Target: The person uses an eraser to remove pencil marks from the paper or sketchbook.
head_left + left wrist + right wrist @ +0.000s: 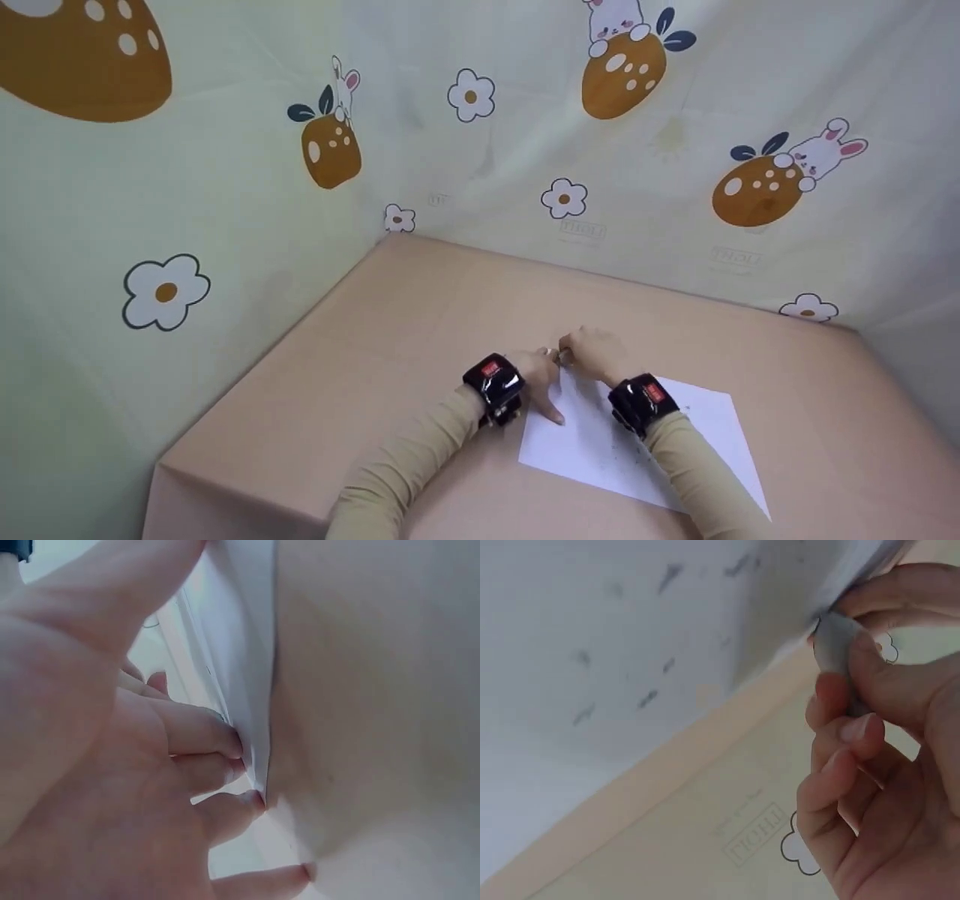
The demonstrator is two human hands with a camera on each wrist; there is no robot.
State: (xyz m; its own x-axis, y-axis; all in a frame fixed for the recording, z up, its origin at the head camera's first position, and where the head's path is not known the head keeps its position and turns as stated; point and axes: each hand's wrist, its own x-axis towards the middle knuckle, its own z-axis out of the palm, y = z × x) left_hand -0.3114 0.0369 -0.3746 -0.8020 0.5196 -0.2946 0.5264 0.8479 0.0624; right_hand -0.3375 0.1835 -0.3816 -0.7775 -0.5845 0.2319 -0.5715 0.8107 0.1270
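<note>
A white sheet of paper (675,442) with small dark specks lies on the peach table (375,352). My left hand (541,379) rests on the sheet's left edge, and in the left wrist view its fingertips (238,744) press on the paper (240,630). My right hand (592,352) is at the sheet's far corner, close beside the left. In the right wrist view its thumb and fingers pinch a small grey eraser-like piece (838,645) against the edge of the speckled paper (630,637).
Cream curtain walls (225,187) printed with flowers and rabbits close in the table at the back and left. The table's front-left corner (161,469) and front edge lie near my sleeves. Bare tabletop spreads left of and behind the paper.
</note>
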